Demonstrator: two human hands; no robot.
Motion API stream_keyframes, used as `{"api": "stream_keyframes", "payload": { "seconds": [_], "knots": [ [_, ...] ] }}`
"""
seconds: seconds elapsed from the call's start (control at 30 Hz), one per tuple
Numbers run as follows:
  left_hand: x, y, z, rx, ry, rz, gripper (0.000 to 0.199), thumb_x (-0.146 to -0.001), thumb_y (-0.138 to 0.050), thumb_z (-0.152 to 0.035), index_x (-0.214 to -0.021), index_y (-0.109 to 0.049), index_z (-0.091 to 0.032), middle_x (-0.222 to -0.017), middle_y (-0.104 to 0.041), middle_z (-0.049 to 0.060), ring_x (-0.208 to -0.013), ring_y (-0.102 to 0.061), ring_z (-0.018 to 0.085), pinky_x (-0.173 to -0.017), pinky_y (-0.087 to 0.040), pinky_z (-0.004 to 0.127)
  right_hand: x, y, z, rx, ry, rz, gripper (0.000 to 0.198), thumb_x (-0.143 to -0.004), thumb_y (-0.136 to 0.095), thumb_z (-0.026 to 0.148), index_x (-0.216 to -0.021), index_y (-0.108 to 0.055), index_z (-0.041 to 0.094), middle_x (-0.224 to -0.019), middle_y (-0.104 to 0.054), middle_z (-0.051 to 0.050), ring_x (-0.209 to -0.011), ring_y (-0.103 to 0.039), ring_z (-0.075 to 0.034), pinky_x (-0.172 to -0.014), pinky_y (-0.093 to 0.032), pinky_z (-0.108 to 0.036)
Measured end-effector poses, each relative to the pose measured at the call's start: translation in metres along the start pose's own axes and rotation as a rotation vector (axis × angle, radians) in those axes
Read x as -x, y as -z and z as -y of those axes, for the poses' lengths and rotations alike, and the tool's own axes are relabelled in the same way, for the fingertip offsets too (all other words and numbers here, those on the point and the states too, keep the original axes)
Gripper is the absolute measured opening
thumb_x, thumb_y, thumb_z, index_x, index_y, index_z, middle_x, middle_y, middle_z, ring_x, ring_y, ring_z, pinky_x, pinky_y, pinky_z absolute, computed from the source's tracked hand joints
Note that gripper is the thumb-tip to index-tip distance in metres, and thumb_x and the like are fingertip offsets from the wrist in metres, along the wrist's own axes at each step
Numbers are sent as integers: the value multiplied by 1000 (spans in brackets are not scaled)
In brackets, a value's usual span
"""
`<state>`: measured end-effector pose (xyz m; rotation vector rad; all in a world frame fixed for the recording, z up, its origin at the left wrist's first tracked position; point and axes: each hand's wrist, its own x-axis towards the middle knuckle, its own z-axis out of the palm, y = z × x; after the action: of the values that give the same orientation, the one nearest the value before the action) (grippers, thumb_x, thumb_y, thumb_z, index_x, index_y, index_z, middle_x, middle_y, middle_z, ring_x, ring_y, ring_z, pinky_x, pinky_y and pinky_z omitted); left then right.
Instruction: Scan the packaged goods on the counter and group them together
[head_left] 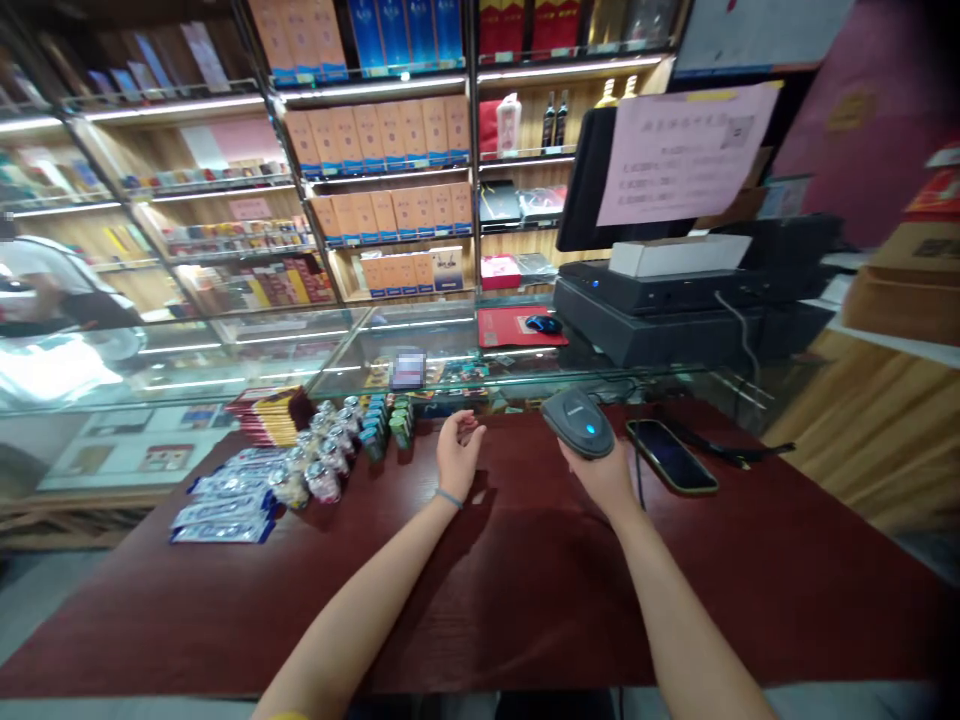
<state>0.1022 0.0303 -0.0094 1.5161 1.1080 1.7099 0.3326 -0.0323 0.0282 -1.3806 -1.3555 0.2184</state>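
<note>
In the head view, my right hand (600,480) is closed around a dark grey barcode scanner (579,422) with a lit blue light, held above the reddish-brown table (525,590). My left hand (459,455), with a band on the wrist, rests over the table, fingers loosely curled, thumb apart, nothing visible in it. Left of it stand small green containers (401,425) and blue-green ones (373,430) in rows. Beyond them are several silver-topped jars (324,478), flat silver-and-blue packets (225,515) and a row of red and yellow packets (274,415).
A phone (671,455) lies right of my right hand, near a black strap (739,452). Behind the table runs a glass counter (435,340) with a mouse (544,324) and a monitor (585,190). Shelves hold boxes (382,135). A person (60,280) is at far left.
</note>
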Motion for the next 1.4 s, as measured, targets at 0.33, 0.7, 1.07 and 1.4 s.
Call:
{"api": "stream_keyframes", "payload": {
  "seconds": [0.33, 0.7, 1.07, 1.4],
  "knots": [
    [4, 126, 16, -156, 40, -291, 34, -86, -73, -32, -116, -65, -19, -103, -69, 8, -99, -70, 20, -92, -59, 35, 29, -35, 19, 0, 89, 304, 46, -68, -74, 41, -108, -59, 23, -84, -79, -8, -76, -76, -29, -69, -58, -35],
    [-2, 126, 27, -375, -45, -105, 58, -88, -68, -18, -144, -55, -28, -155, -51, 11, -153, -37, 28, -127, -30, 48, 39, -38, 26, 53, 112, 351, 42, -69, -70, 39, -106, -58, 26, -82, -78, -5, -79, -76, -29, -68, -55, -34],
    [-6, 116, 42, -432, -17, 16, 82, -83, -67, -9, -158, -37, -25, -163, -39, 15, -157, -27, 33, -125, -31, 54, 36, -38, 22, 80, 103, 416, 43, -66, -72, 41, -104, -59, 25, -84, -79, -7, -77, -77, -30, -67, -57, -34],
    [-4, 121, 35, -487, -89, -24, 47, -89, -56, -8, -135, -57, -21, -132, -60, 14, -130, -55, 27, -118, -41, 48, 37, -38, 21, 85, 93, 390, 48, -63, -73, 41, -106, -60, 25, -79, -78, -7, -73, -77, -30, -65, -57, -34]
  ]
}}
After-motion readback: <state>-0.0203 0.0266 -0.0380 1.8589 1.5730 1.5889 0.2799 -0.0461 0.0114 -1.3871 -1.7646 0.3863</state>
